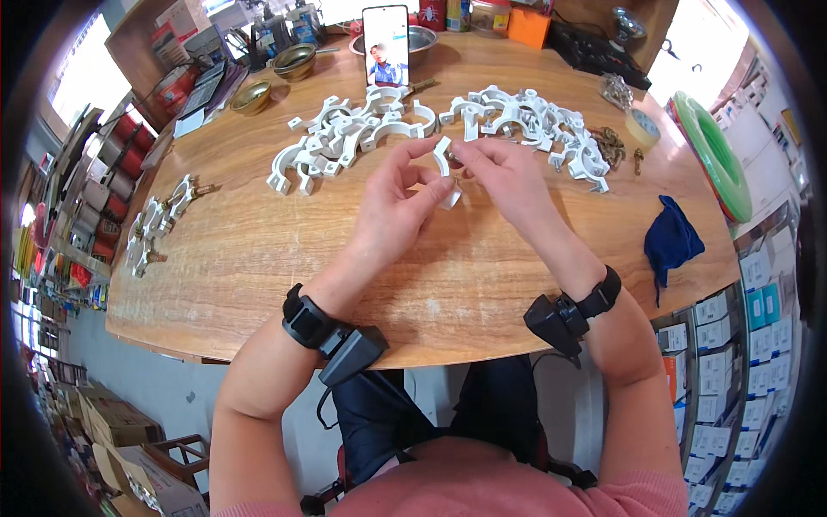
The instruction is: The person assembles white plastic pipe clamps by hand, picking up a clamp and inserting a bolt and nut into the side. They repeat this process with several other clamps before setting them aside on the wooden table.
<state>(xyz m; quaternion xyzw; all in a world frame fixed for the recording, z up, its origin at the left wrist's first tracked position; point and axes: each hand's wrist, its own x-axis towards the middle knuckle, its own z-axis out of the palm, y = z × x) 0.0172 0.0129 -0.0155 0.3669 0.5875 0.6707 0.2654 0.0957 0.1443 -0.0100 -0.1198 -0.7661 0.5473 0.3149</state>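
Note:
My left hand [396, 194] holds a white curved pipe clamp half [442, 161] upright between thumb and fingers, above the middle of the table. My right hand [502, 177] is closed in a pinch at the clamp's right side. A small brass-coloured piece, perhaps a bolt, shows at its fingertips, mostly hidden. Just beyond my hands lie two heaps of loose white clamp halves, a left heap [332, 142] and a right heap [525, 121]. Several clamps with brass-coloured bolts [155, 217] stand in a row at the left edge.
Brass-coloured bolts [610, 148] lie beside a tape roll [643, 127] at the right. A dark blue cloth pouch [672, 241] rests near the right edge. A phone [386, 47] stands upright at the back. Brass-coloured bowls [251, 98] sit at back left; green rings [711, 155] lean at far right.

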